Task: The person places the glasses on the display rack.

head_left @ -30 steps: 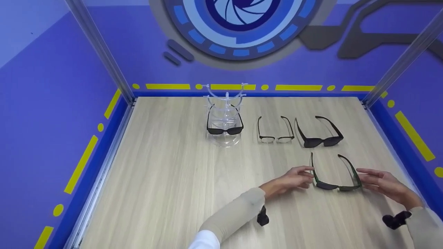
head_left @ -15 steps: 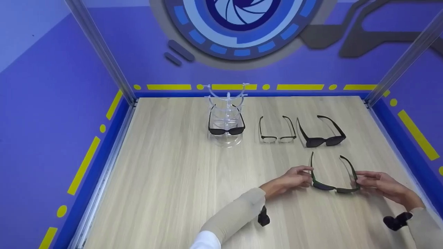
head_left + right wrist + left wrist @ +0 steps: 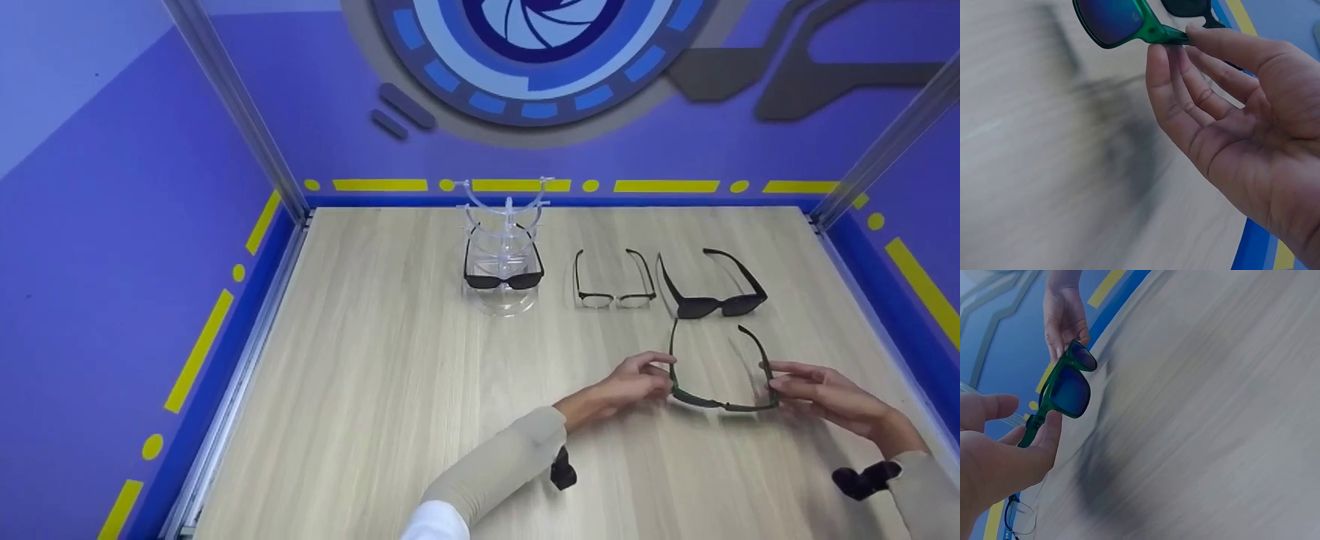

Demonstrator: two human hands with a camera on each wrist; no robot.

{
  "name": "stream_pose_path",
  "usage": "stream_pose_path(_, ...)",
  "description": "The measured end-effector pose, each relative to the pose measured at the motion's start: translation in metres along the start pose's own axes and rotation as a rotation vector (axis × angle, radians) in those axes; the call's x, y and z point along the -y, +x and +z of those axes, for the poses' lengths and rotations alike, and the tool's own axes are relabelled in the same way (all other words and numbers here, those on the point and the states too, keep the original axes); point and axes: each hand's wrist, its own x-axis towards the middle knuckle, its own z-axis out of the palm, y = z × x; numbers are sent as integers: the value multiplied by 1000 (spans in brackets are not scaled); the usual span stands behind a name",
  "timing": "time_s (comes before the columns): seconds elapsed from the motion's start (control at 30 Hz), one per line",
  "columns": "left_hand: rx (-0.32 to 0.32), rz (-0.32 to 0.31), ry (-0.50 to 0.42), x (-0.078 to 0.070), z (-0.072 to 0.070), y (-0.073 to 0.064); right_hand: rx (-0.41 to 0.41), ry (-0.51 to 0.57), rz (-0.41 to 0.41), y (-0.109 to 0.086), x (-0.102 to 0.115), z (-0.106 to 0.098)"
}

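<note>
Both hands hold green-framed sunglasses [image 3: 697, 400] with blue-violet mirrored lenses at the right front of the table, one hand at each temple arm. The left hand [image 3: 634, 381] has its fingers around the left arm near the hinge. In the right wrist view the right hand [image 3: 1241, 112] pinches the other arm between thumb and fingertips, close to the hinge. The arms are unfolded and point away toward the back wall. The shadow on the table lies apart from the frame, so the sunglasses [image 3: 1069, 388] are lifted above the wood.
Black sunglasses [image 3: 720, 306] lie just behind the held pair, with clear-lens eyeglasses [image 3: 615, 300] to their left. A clear acrylic display stand [image 3: 508, 225] carries dark sunglasses [image 3: 502, 281] on a low tier. Blue panels [image 3: 225, 187] border the wooden table [image 3: 390, 390].
The right hand has closed in on its temple arm. The sunglasses have risen off the table and tipped, lenses now facing lower, with both hands on them. The head view has shifted slightly.
</note>
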Motion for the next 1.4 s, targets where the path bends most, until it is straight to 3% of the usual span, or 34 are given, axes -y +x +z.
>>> stream_pose_path(0.27,-58,44,-8,-3,-11,-7,61,-3,-20,11,12,16)
stream_pose_path(0.5,-157,48,21,-7,-16,-16,72,24,-33,19,18,28)
stream_pose_path(0.67,-210,51,17,-8,-21,-24,61,-15,-45,25,22,38)
stream_pose_path(0.9,-215,36,20,-13,-33,-38,64,-33,-56,36,26,51)
stream_pose_path(1.2,-263,52,26,-15,-54,-52,37,-34,-100,53,36,71)
stream_pose_path(1.4,-280,75,18,-13,-73,-63,-57,-99,-93,67,43,97)
